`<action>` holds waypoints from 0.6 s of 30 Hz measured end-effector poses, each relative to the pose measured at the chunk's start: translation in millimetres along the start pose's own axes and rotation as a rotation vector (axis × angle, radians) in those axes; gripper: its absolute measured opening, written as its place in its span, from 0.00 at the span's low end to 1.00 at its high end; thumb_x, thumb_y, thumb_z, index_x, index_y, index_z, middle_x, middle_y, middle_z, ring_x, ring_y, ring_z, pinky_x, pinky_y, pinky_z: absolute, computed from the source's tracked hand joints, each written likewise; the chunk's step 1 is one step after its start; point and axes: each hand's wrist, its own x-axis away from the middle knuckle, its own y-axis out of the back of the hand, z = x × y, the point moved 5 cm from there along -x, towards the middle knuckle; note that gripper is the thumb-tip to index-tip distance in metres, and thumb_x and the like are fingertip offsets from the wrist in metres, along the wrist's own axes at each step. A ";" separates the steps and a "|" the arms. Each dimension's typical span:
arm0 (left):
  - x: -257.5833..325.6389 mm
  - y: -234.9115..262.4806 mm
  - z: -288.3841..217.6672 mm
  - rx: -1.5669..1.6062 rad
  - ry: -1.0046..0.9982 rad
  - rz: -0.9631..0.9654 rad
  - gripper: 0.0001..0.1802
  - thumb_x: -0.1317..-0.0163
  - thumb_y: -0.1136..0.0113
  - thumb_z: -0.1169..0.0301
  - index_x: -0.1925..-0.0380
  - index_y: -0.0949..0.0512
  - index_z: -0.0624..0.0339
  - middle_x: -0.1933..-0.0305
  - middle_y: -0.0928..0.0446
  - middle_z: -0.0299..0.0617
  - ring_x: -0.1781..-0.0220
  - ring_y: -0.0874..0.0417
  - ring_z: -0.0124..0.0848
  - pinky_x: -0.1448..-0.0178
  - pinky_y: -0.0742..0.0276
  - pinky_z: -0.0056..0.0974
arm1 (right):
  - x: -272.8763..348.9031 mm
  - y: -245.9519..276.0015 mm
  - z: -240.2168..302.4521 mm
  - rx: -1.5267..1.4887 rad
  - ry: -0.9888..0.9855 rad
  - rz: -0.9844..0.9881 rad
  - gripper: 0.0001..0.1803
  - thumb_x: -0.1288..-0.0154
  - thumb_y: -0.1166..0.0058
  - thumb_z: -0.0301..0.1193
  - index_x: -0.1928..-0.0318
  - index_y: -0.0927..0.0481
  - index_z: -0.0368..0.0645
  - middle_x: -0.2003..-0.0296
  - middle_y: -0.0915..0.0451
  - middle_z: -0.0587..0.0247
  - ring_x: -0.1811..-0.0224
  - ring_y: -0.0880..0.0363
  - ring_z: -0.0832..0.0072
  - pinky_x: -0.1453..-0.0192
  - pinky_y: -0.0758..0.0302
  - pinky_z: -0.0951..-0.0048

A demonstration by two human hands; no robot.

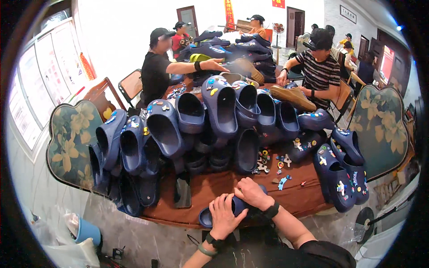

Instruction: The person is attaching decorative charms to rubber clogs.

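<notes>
Clog (238,206) in plain navy lay directly beneath both hands, at the near edge of a table spread with a brown cloth (308,195). The left hand (222,213) gripped it from above, fingers spread over the upper and thumb stretched toward the right. The right hand (253,193) touched its farther, right-hand part with bent fingers; whether they pinched anything small, I could not tell. The clog's rounded left end stuck out past the left hand, and a strip of smooth, dark blue surface showed between the two hands. Much of the rest was covered, and no charm could be made out on the parts in sight.

Beyond the hands, loose colourful charms (280,166) were scattered on the cloth, with a light-blue charm (283,182) nearer the right hand. A black smartphone (182,193) lay to the left. Behind stood a piled row of navy clogs (166,134), several trimmed with charms, and a decorated pair (342,185) sat at the right edge. Across the table, a co-worker in a striped shirt (322,71) handled a tan clog (292,98).
</notes>
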 end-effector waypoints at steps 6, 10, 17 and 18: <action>-1.5 1.8 -3.6 -0.008 -0.007 0.008 0.43 0.52 0.25 0.53 0.39 0.34 0.58 0.41 0.32 0.49 0.37 0.33 0.49 0.33 0.41 0.53 | -6.0 4.0 -9.3 -0.105 -0.186 -0.142 0.12 0.33 0.44 0.32 0.73 0.23 0.38 0.73 0.24 0.52 0.69 0.24 0.54 0.65 0.27 0.55; 0.3 1.5 -2.2 -0.001 -0.014 0.000 0.42 0.50 0.26 0.52 0.40 0.34 0.58 0.42 0.31 0.49 0.38 0.33 0.49 0.33 0.42 0.53 | -3.8 16.7 -9.2 -0.223 -0.261 -0.207 0.14 0.33 0.41 0.35 0.72 0.22 0.38 0.74 0.23 0.51 0.72 0.22 0.52 0.67 0.27 0.56; -4.9 1.3 -4.2 -0.009 0.029 0.002 0.39 0.47 0.28 0.51 0.41 0.32 0.59 0.42 0.32 0.48 0.38 0.33 0.48 0.33 0.42 0.53 | 51.9 53.7 -64.1 -0.230 -0.525 -0.428 0.10 0.38 0.35 0.32 0.69 0.21 0.39 0.69 0.23 0.54 0.64 0.24 0.57 0.60 0.27 0.60; -6.8 -0.6 -6.2 -0.007 0.030 0.010 0.39 0.47 0.28 0.51 0.41 0.32 0.59 0.42 0.32 0.48 0.38 0.33 0.48 0.33 0.42 0.53 | 63.6 53.1 -77.1 -0.212 -0.542 -0.457 0.10 0.39 0.35 0.31 0.70 0.22 0.39 0.69 0.23 0.54 0.65 0.25 0.57 0.60 0.28 0.60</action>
